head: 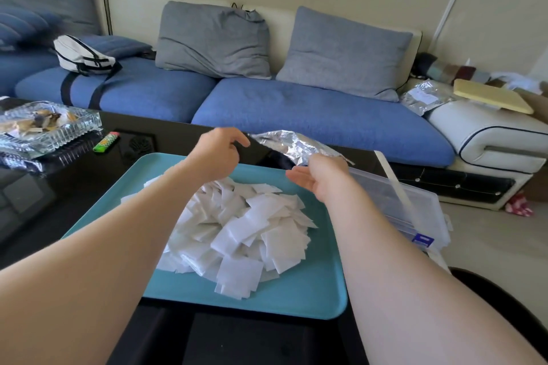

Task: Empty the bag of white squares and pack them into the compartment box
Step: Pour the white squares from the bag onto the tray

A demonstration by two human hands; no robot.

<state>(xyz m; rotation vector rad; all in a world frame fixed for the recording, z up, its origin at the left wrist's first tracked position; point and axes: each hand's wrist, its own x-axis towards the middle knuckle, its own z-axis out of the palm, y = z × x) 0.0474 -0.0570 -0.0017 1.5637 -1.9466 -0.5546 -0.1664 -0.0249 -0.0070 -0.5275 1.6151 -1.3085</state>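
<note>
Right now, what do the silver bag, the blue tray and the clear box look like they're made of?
Bag: probably metallised foil; shiny silver with sharp crinkles.
Tray: likely moulded plastic; smooth matte teal with a rounded rim.
Compartment box: clear, rigid-looking plastic; its lid and walls are see-through.
</note>
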